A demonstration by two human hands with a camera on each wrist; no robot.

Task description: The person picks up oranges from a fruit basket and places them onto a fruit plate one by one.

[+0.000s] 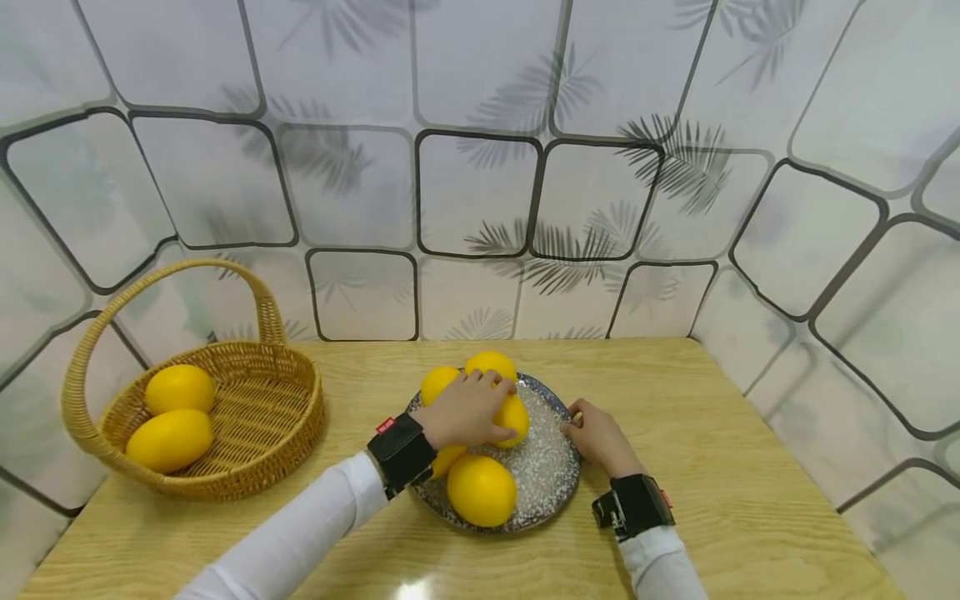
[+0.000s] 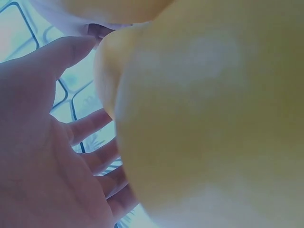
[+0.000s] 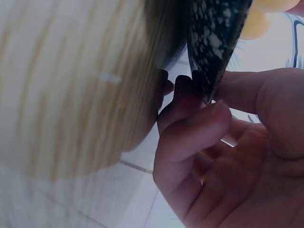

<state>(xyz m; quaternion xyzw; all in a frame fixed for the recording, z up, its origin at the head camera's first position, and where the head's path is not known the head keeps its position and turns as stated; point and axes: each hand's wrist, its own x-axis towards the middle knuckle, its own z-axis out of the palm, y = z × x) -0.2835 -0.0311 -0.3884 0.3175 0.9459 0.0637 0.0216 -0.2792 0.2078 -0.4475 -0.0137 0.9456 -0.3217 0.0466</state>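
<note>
The left grip (image 1: 463, 410) partly hides a yellow fruit (image 1: 517, 416).

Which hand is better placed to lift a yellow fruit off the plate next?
Likely the left hand: its fingers and thumb span a yellow fruit, and it is nearer the basket. The right hand pinches the plate.

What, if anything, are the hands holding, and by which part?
The right hand pinches the plate by its right rim; the left hand grips a yellow fruit round its left side.
</note>
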